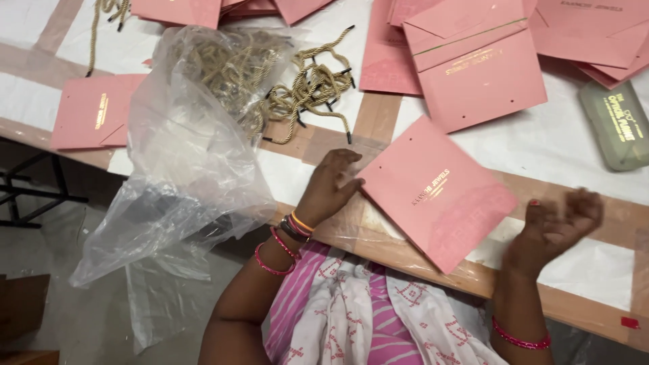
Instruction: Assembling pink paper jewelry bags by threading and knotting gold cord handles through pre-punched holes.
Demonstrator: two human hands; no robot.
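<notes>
A flat pink paper bag (439, 192) with gold lettering lies tilted near the table's front edge. My left hand (329, 186) rests on the table with curled fingers touching the bag's left corner. My right hand (556, 226) hovers blurred to the right of the bag, fingers loosely curled, holding nothing. A heap of beige rope handles (307, 91) with black tips lies behind my left hand.
A large clear plastic bag (186, 162) with more rope inside hangs over the table's left edge. Several pink bags (476, 64) are stacked at the back, another one (94, 111) lies at the left. A green case (616, 125) sits at the right.
</notes>
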